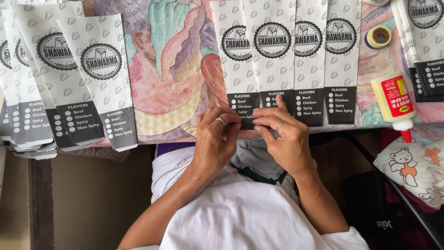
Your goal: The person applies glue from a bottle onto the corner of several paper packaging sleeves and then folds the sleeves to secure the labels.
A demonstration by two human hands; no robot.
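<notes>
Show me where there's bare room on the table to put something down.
The widest free patch is the painted tablecloth between the fanned stack of paper bags on the left and the overlapping row of bags ahead. Both hands crowd that row's near edge. The right is cluttered by the glue bottle and small open jar.
</notes>
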